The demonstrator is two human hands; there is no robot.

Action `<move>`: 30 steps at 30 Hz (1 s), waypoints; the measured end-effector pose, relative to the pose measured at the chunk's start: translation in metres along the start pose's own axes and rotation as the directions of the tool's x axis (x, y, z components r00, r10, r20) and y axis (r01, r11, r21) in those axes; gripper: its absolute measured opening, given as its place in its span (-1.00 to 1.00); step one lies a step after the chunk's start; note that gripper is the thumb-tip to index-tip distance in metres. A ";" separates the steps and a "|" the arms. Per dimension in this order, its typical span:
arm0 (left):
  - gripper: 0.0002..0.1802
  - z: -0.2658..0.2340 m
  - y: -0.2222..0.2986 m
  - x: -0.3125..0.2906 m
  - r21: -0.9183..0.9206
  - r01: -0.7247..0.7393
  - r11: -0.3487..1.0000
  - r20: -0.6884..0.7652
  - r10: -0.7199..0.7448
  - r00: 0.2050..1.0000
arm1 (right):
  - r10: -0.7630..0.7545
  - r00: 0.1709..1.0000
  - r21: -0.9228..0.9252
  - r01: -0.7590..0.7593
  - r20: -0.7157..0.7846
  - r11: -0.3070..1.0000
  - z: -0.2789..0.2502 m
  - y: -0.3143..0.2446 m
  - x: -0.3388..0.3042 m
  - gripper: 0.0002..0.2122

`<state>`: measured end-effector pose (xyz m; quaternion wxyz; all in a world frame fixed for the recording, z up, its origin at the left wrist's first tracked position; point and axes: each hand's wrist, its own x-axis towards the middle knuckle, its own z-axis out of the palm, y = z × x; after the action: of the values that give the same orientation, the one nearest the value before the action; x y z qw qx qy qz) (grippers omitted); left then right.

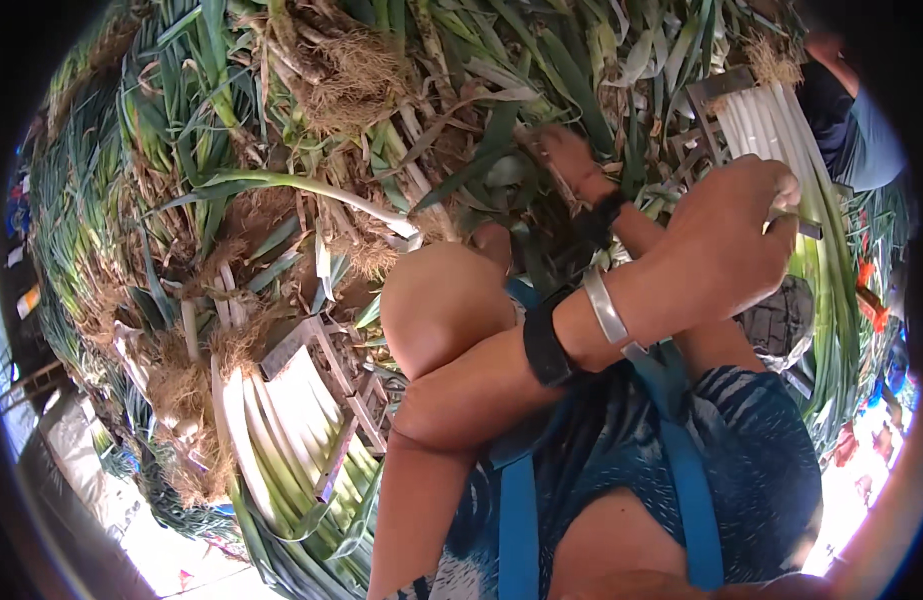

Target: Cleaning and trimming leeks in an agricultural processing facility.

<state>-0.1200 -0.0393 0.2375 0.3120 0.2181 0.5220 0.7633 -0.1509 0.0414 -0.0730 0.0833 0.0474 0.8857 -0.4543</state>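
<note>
My arms cross, the left forearm passing over the right. My left hand (726,235) is at the right, its thumb and fingers pinched on a small dark flat piece (809,228) whose kind I cannot make out. Just beyond it lies a row of trimmed leeks (776,135), white shafts side by side, roots at the far end. Reaching to the upper middle, my right hand (571,160) is beside green leek leaves. Its fingers are blurred and partly hidden among them. One loose leek (321,190) slants across the pile to the left of that hand.
Piles of untrimmed leeks (131,190) with tangled roots (351,80) surround me. Another row of leeks (281,410) lies by a slatted frame (346,375) on my left. My bare knee (441,305) is in the middle. Part of another person (866,140) shows at the far right.
</note>
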 end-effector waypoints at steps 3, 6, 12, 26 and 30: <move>-0.90 0.017 -0.006 0.012 0.099 -0.085 0.991 0.050 0.081 0.996 | 0.156 0.971 -0.254 -0.200 -0.180 0.946 -0.020 0.136 -0.003 -0.69; -0.88 0.017 -0.012 0.016 0.099 -0.170 0.980 -0.045 0.176 0.983 | 0.307 0.952 -0.214 -0.300 0.002 0.930 -0.001 0.155 0.003 -0.66; -0.81 0.017 -0.016 0.024 0.148 -0.112 0.983 -0.031 0.118 0.993 | 0.428 0.876 -0.496 -0.277 0.221 0.823 0.039 0.143 -0.002 -0.62; -0.92 0.019 -0.020 0.029 0.176 0.037 0.984 0.146 -0.063 0.987 | 0.256 0.901 0.491 -0.410 0.351 0.768 -0.055 0.020 -0.082 -0.58; -0.92 0.020 -0.019 0.029 0.304 0.064 0.951 0.235 -0.140 0.962 | 0.265 0.903 0.466 -0.406 0.339 0.786 -0.085 0.008 -0.109 -0.60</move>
<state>-0.1221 -0.0008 0.2273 0.3798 0.3301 0.5958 0.6259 -0.0512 0.1142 -0.0104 0.2605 0.1676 0.6856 -0.6588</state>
